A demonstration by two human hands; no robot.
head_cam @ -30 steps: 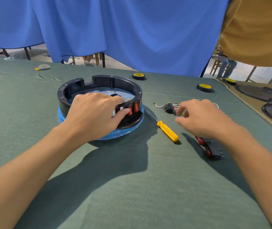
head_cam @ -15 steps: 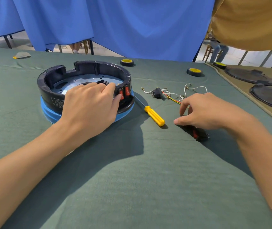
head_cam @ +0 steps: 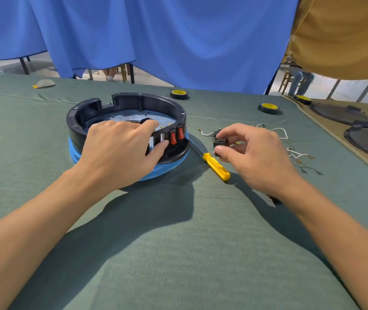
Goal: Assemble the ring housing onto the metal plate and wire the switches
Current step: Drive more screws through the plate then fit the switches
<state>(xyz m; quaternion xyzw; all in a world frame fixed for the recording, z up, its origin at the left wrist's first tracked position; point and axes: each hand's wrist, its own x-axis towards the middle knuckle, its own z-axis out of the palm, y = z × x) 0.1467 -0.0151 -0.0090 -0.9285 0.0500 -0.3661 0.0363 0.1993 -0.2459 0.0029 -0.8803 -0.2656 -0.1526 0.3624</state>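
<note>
A yellow-handled screwdriver (head_cam: 216, 166) lies on the green cloth (head_cam: 178, 242) at centre frame, between my hands, its shaft reaching the ring housing (head_cam: 129, 100) at centre left. White wires (head_cam: 279, 130) trail behind my right hand (head_cam: 252, 153). Two tape rolls (head_cam: 179, 94) sit higher up, and dark lids (head_cam: 344, 115) lie at the right edge. The metal plate (head_cam: 125, 118) lies inside the housing, with two red switches (head_cam: 177, 136) in its near wall. My left hand (head_cam: 120, 151) grips that wall, thumb outside. My right hand pinches a black switch (head_cam: 219, 143).
</note>
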